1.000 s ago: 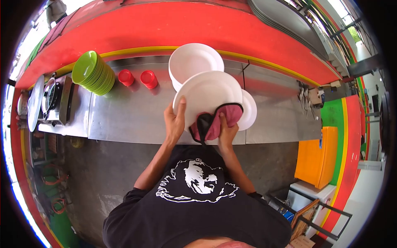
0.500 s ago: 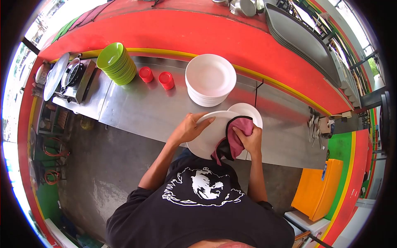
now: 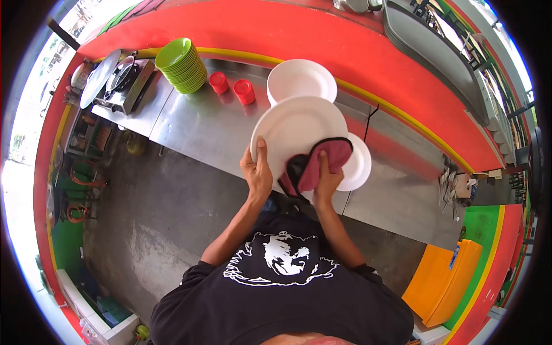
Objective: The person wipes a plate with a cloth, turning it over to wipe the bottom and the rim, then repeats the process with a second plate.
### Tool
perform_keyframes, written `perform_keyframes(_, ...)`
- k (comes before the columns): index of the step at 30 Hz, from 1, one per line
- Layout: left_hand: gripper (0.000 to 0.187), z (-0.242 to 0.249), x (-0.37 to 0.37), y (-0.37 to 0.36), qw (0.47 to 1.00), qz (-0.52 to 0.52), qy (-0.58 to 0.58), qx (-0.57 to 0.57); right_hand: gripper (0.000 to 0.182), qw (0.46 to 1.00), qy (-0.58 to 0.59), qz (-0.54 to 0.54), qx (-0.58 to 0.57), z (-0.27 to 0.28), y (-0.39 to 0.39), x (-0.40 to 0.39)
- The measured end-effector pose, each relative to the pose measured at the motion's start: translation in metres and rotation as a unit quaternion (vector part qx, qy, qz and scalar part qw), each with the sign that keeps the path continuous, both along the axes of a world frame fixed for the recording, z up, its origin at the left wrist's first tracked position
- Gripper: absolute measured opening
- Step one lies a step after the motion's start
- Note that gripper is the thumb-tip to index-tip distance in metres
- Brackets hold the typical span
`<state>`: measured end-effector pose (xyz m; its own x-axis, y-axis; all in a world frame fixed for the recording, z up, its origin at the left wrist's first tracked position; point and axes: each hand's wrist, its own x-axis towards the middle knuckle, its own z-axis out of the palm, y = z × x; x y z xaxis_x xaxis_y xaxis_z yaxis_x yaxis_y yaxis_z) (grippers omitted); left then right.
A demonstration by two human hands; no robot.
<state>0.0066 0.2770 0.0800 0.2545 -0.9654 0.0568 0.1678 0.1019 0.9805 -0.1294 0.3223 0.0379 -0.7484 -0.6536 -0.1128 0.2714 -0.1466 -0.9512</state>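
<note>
My left hand (image 3: 257,170) grips the left rim of a white plate (image 3: 293,123), thumb on its face and fingers behind. The plate is tilted with its face toward me. My right hand (image 3: 326,179) presses a pink cloth with black edging (image 3: 318,162) against the plate's lower right part. Behind the held plate, a stack of white plates (image 3: 302,80) stands on the steel counter (image 3: 213,135), partly hidden. Another white plate (image 3: 357,164) lies on the counter to the right, partly covered by the cloth and my right hand.
Green bowls (image 3: 183,66) are stacked at the back left, beside two red cups (image 3: 244,92). A stove with a pan (image 3: 119,77) sits farther left. Cutlery (image 3: 447,187) lies at the right end. Grey trays (image 3: 431,63) rest on the red ledge (image 3: 241,34).
The held plate has been raised and turned more toward me, now overlapping the plate stack. My left hand has shifted down its rim, and the cloth has moved with my right hand. The view has shifted slightly.
</note>
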Motion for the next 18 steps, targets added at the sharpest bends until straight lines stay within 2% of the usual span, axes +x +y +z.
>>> perform_keyframes(2,0.043,0.008,-0.004,0.011,0.999,0.042,0.03,-0.007,0.02,0.998,-0.064,0.021,-0.012,0.003,0.006,0.021)
perform_keyframes(5,0.045,0.012,-0.003,0.011,0.998,0.048,0.034,0.001,0.022,0.993,-0.073,0.088,0.01,0.003,0.021,0.03)
perform_keyframes(8,0.046,0.005,0.006,0.004,0.997,0.027,0.068,0.028,0.022,0.956,0.016,0.277,0.091,-0.005,0.037,-0.007)
perform_keyframes(11,0.046,-0.003,0.008,-0.001,0.995,0.015,0.094,0.026,0.031,0.904,0.11,0.389,0.137,-0.011,0.047,-0.047)
perform_keyframes(15,0.044,-0.003,0.025,-0.009,0.987,-0.009,0.132,0.095,0.03,0.974,-0.082,0.213,0.015,0.0,0.064,-0.08)
perform_keyframes(18,0.043,-0.017,0.037,-0.015,0.979,-0.099,0.114,0.139,0.036,0.973,-0.173,0.092,-0.12,-0.008,0.063,-0.091)
